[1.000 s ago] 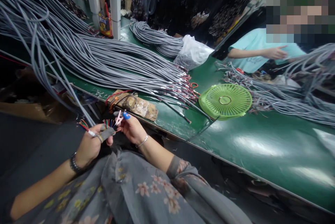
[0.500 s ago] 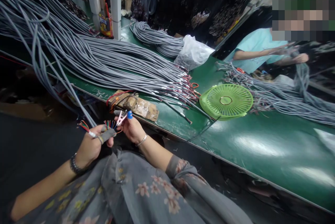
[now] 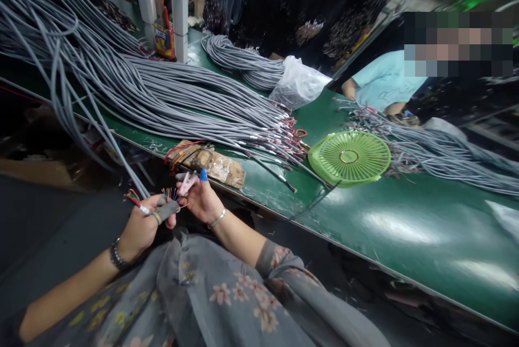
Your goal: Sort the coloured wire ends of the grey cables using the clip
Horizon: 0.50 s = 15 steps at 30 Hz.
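My left hand [image 3: 141,224] is closed around the end of a grey cable [image 3: 139,179], with grey covers on some of its fingers. Thin coloured wires [image 3: 133,197] stick out beside a white band at the knuckles. More coloured wires [image 3: 169,194] fan upward near the fingertips. Close against these, my right hand [image 3: 206,205] grips a small pale pink clip-like tool [image 3: 187,184], whose exact kind I cannot make out. A blue cover [image 3: 203,175] sits on the right thumb. Whether the tool touches a wire is too small to tell.
Long grey cables [image 3: 182,87] lie across the green table [image 3: 405,228]. A taped cardboard block [image 3: 221,166] sits at its near edge, a green fan [image 3: 349,157] farther right. Across the table a person in light blue [image 3: 385,79] is beside more cables [image 3: 454,158].
The pink tool has tilted slightly in my right hand, which has shifted a little. My left hand stays nearly still. The person across has lowered their arms and no longer holds up cables.
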Available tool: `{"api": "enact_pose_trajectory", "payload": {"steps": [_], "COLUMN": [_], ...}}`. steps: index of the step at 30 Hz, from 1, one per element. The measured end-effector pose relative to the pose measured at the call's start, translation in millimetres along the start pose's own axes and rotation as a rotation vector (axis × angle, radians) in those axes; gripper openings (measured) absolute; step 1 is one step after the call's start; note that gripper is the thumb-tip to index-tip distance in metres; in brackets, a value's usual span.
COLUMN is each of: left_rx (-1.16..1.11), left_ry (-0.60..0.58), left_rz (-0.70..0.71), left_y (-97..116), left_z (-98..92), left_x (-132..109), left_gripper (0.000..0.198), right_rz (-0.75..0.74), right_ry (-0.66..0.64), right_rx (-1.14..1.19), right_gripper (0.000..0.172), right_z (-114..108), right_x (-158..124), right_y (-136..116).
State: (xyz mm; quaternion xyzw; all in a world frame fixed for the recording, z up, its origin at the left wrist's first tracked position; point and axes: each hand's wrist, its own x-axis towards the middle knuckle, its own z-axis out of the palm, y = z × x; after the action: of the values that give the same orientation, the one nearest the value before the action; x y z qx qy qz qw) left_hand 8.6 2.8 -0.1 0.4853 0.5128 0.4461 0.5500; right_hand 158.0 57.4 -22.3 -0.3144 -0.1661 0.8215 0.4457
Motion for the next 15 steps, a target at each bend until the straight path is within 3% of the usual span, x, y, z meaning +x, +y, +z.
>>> {"api": "enact_pose_trajectory", "payload": {"steps": [7, 15], "left_rx": [0.005, -0.065], "left_ry": [0.071, 0.138], "left_rz": [0.050, 0.064], "left_y": [6.5, 3.5], "left_z": [-1.2, 8.2], "left_x": [-8.6, -2.7], "left_gripper": [0.026, 0.020], "right_rz": [-0.029, -0.038], "right_ry": [-0.009, -0.010], "right_rx": [-0.054, -0.029], "right_gripper": [0.033, 0.029], "right_z": [-4.0, -4.1], "right_x": [-2.0, -5.4], "right_y": [-2.8, -3.0]}}
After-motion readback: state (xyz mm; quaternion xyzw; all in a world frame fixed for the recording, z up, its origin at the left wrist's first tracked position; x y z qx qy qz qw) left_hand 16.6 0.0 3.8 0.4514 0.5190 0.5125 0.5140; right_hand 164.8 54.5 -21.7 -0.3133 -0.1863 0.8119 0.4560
